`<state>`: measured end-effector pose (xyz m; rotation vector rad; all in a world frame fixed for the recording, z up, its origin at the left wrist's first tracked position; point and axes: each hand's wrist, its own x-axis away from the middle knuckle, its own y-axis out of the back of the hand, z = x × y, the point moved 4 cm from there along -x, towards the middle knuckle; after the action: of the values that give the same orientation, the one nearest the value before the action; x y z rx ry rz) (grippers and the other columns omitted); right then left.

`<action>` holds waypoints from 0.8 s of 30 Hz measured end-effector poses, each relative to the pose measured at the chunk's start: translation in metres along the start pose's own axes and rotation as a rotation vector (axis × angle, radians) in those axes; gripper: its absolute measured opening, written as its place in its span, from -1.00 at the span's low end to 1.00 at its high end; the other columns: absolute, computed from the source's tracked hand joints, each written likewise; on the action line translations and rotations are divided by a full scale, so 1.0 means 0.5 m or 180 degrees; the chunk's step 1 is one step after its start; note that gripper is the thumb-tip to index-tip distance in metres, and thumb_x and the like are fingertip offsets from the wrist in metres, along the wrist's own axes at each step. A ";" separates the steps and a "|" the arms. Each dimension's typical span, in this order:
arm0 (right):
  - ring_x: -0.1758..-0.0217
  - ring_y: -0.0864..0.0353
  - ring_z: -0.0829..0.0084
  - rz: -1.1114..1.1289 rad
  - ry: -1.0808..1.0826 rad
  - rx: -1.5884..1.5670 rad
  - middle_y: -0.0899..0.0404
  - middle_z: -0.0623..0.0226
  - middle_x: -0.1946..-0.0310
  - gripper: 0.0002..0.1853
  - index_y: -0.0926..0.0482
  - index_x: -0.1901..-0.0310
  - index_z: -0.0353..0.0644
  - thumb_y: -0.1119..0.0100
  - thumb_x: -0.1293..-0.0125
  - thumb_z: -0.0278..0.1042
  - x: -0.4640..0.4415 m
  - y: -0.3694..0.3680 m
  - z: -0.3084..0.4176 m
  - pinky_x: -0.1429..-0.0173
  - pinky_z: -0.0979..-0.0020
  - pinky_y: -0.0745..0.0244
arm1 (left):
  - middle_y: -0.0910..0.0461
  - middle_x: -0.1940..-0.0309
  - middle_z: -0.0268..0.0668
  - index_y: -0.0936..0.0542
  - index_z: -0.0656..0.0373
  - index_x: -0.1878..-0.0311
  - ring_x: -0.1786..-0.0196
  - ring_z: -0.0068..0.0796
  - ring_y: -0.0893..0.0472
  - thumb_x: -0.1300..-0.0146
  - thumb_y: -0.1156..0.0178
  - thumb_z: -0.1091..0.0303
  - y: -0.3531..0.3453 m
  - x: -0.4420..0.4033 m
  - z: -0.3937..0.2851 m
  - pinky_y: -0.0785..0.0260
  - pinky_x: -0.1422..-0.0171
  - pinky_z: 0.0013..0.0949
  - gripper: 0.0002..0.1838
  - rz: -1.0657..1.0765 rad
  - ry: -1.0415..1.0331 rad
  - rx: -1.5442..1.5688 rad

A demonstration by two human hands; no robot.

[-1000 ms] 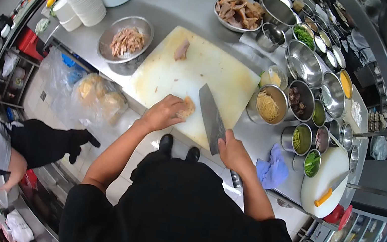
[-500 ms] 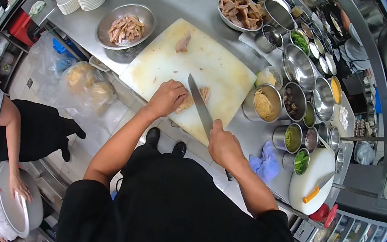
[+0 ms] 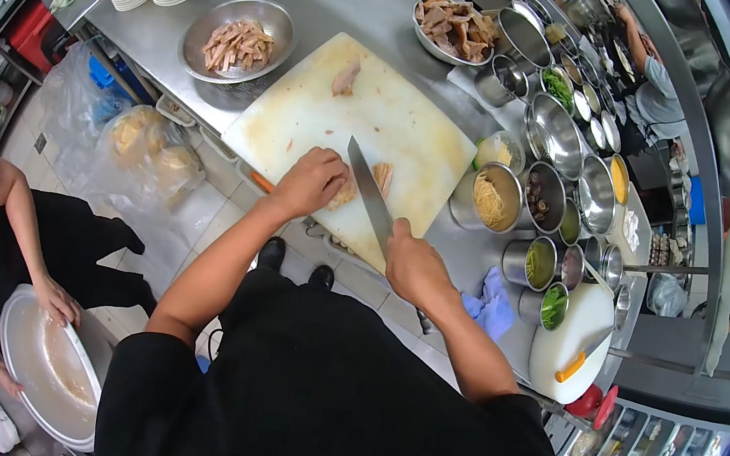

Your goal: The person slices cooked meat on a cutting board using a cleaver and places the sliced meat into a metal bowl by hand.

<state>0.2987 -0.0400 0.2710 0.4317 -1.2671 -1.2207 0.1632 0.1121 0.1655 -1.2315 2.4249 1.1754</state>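
My right hand (image 3: pixel 419 264) grips the handle of a long kitchen knife (image 3: pixel 369 189), its blade slanting up and left over the white cutting board (image 3: pixel 417 132). Curled fingers of my left hand (image 3: pixel 312 184) press on a piece of cooked meat (image 3: pixel 343 195), mostly hidden under them, just left of the blade. To the blade's right lie cut meat strips (image 3: pixel 382 177). Farther up the board rests another chunk of meat (image 3: pixel 345 80). A steel bowl (image 3: pixel 191 51) beyond the board's left corner contains sliced meat strips (image 3: pixel 238 47).
A bowl of meat pieces (image 3: pixel 454 29) stands at the back. Steel pots, one with noodles (image 3: pixel 490 200), crowd the right side, near a blue cloth (image 3: pixel 493 304) and an orange-handled knife (image 3: pixel 571 365). Left, a co-worker (image 3: pixel 26 225) holds a large basin (image 3: pixel 52 361); plastic bags (image 3: pixel 150 153) are below.
The view has shifted slightly. My hands and the knife keep nearly the same place on the board. The co-worker's basin has moved right and tilted, and their hands have shifted on its rim.
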 end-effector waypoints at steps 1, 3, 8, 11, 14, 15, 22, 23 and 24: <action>0.13 -0.67 -0.37 0.0103 -0.0061 0.0090 -0.62 -0.47 0.28 -0.80 -0.30 0.05 -0.44 0.09 -0.32 -0.57 0.010 0.006 0.006 -0.04 -0.16 -0.53 | -0.60 0.31 -0.16 -0.64 0.21 0.28 0.17 -0.04 -0.55 -0.21 -0.27 0.51 0.005 0.005 -0.006 -0.43 0.01 -0.10 -0.97 -0.0105 -0.0078 -0.0081; 0.13 -0.67 -0.37 0.0190 -0.0041 0.0104 -0.62 -0.47 0.28 -0.80 -0.30 0.05 -0.43 0.09 -0.32 -0.56 0.013 0.002 0.013 -0.05 -0.16 -0.53 | -0.59 0.30 -0.16 -0.64 0.21 0.27 0.16 -0.04 -0.55 -0.21 -0.27 0.51 0.001 0.005 -0.002 -0.43 0.00 -0.12 -0.97 0.0122 0.0026 -0.0159; 0.14 -0.67 -0.38 0.0136 0.0012 0.0158 -0.61 -0.49 0.28 -0.80 -0.31 0.06 -0.44 0.10 -0.33 -0.56 -0.022 -0.026 0.009 -0.05 -0.17 -0.52 | -0.57 0.30 -0.16 -0.63 0.21 0.28 0.13 -0.05 -0.54 -0.23 -0.25 0.51 -0.010 0.014 0.010 -0.43 -0.01 -0.14 -0.97 0.0312 0.0170 -0.0184; 0.12 -0.67 -0.39 0.0211 0.0048 0.0155 -0.61 -0.48 0.27 -0.80 -0.31 0.05 -0.46 0.11 -0.32 -0.56 -0.010 0.012 0.013 -0.06 -0.18 -0.51 | -0.56 0.34 -0.14 -0.64 0.22 0.30 0.18 -0.03 -0.54 -0.22 -0.25 0.51 0.006 0.009 -0.004 -0.43 0.06 -0.11 -0.98 -0.0018 0.0084 -0.0104; 0.10 -0.66 -0.39 0.0438 0.0042 0.0191 -0.62 -0.48 0.24 -0.79 -0.32 0.04 -0.47 0.13 -0.32 -0.57 0.000 0.003 0.015 -0.07 -0.17 -0.51 | -0.56 0.35 -0.13 -0.63 0.23 0.30 0.18 -0.03 -0.54 -0.24 -0.23 0.51 0.006 0.014 -0.006 -0.43 0.05 -0.11 -0.98 0.0097 0.0110 -0.0294; 0.10 -0.66 -0.39 0.0318 0.0086 0.0148 -0.62 -0.48 0.25 -0.79 -0.32 0.03 -0.47 0.12 -0.36 -0.53 -0.018 -0.024 0.005 -0.07 -0.17 -0.50 | -0.57 0.33 -0.12 -0.64 0.24 0.28 0.15 -0.02 -0.55 -0.24 -0.23 0.52 0.004 0.017 -0.004 -0.43 0.02 -0.11 -0.97 0.0197 0.0170 -0.0221; 0.10 -0.63 -0.40 0.0166 0.0237 -0.0222 -0.61 -0.47 0.24 -0.69 -0.34 0.01 -0.43 0.15 -0.55 -0.26 -0.039 -0.004 -0.057 -0.09 -0.19 -0.46 | -0.58 0.00 -0.11 -0.61 0.21 -0.05 -0.07 -0.04 -0.57 -0.17 -0.25 0.54 0.069 0.037 0.008 -0.45 -0.21 -0.18 -0.66 0.0403 0.0095 -0.0251; 0.07 -0.63 -0.39 0.0337 0.0195 -0.0329 -0.60 -0.48 0.20 -0.69 -0.35 0.00 -0.44 0.15 -0.55 -0.27 -0.035 0.002 -0.063 -0.10 -0.17 -0.46 | -0.55 -0.04 -0.11 -0.57 0.22 -0.12 -0.06 -0.10 -0.58 -0.15 -0.29 0.55 0.070 0.040 0.003 -0.47 -0.22 -0.18 -0.58 0.0719 0.0009 -0.0408; 0.07 -0.63 -0.39 0.0321 0.0255 -0.0340 -0.60 -0.48 0.20 -0.69 -0.35 0.00 -0.44 0.15 -0.55 -0.27 -0.037 0.008 -0.069 -0.10 -0.17 -0.46 | -0.55 -0.04 -0.11 -0.57 0.22 -0.12 -0.06 -0.10 -0.58 -0.15 -0.29 0.55 0.063 0.040 -0.003 -0.47 -0.22 -0.18 -0.58 0.0707 0.0012 -0.0470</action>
<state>0.3338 -0.0349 0.2542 0.3318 -1.1364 -1.1685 0.1273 0.1098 0.1751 -1.0202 2.5706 1.4357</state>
